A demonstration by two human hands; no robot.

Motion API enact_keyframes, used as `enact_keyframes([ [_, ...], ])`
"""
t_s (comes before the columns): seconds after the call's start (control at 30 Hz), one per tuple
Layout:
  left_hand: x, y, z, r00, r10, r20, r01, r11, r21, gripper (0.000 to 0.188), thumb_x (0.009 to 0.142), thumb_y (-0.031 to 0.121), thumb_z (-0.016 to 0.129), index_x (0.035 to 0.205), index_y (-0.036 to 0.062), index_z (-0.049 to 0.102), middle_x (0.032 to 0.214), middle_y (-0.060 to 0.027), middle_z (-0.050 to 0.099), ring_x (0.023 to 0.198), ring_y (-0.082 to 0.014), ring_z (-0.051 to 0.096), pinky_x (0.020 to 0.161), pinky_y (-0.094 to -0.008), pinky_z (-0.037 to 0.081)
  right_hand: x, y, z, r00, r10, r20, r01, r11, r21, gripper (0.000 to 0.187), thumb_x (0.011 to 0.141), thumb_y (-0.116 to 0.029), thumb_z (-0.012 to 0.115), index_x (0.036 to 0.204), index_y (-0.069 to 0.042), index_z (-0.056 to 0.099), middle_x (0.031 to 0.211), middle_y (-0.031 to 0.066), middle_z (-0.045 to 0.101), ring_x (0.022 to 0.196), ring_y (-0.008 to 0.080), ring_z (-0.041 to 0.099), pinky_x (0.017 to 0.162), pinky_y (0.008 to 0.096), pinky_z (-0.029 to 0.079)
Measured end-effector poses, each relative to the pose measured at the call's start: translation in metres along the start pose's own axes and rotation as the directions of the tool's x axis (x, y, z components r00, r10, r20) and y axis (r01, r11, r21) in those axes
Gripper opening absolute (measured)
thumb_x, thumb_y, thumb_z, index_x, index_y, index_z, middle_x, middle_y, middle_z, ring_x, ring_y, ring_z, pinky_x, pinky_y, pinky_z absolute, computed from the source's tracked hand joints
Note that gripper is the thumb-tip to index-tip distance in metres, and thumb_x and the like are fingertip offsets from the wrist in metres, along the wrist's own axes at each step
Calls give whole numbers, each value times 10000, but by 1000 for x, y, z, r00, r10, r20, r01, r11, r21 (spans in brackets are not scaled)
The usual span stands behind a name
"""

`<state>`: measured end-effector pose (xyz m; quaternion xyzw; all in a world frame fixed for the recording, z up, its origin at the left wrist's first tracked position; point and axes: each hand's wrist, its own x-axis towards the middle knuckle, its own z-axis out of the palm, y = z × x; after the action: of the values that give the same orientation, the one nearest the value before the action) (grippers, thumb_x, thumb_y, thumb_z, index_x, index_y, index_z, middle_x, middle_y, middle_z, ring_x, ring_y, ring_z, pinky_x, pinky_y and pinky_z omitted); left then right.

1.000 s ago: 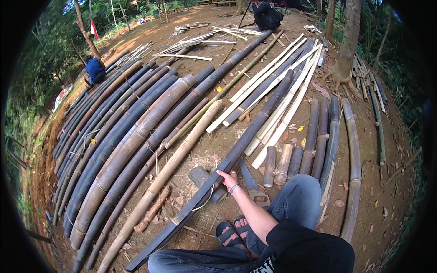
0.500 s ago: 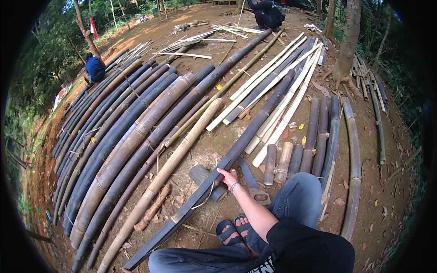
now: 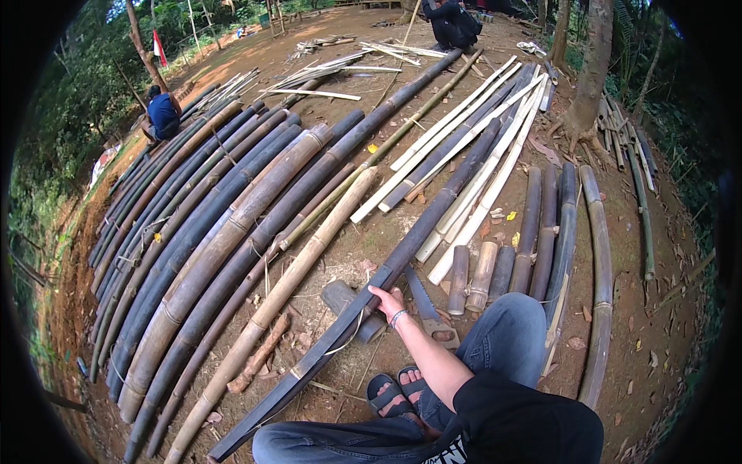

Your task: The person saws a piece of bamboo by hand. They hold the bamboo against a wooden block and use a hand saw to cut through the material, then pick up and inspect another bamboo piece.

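Note:
A long dark bamboo pole slants from the far middle to the lower left beside my knees. Its near part looks flat-sided, with pale spots and a thin loose strip. My right hand, with a bracelet at the wrist, is closed round the pole at about its middle, thumb on top. A short dark log lies crosswise beneath the pole. Just right of my hand, a handsaw lies on the ground with its handle toward me. My left hand is out of sight.
Many bamboo poles lie side by side on the left. Pale split strips spread ahead. Short bamboo pieces and longer dark lengths lie by my right knee. A tree stands right; two people crouch farther off.
My right hand and the pole stay in place. The person at the far left has shifted posture slightly, and the one at the far middle has moved a little.

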<state>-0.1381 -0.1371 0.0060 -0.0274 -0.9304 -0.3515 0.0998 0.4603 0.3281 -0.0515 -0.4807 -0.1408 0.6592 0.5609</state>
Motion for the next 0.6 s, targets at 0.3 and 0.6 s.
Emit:
enact_keyframes([
  [0.3,24,-24,-12,995,-100,30,104,946,-308,495,887,393,715,1172,-12,696,1132,-133,715,1026,-218,650,941,-333,479,-10,-1,22,1000,4,28,-5,1000,25,442,776,-153,818,1097,56,598,1057,163,665,940,254,681,835,399,573],
  [0.6,9,-19,7,988,-146,48,151,857,-493,438,904,311,710,1175,-32,686,1131,-148,711,992,-208,642,927,-337,479,-2,-6,3,999,33,36,-33,999,8,467,803,-146,792,1134,53,528,1109,183,636,1000,273,664,866,417,566],
])
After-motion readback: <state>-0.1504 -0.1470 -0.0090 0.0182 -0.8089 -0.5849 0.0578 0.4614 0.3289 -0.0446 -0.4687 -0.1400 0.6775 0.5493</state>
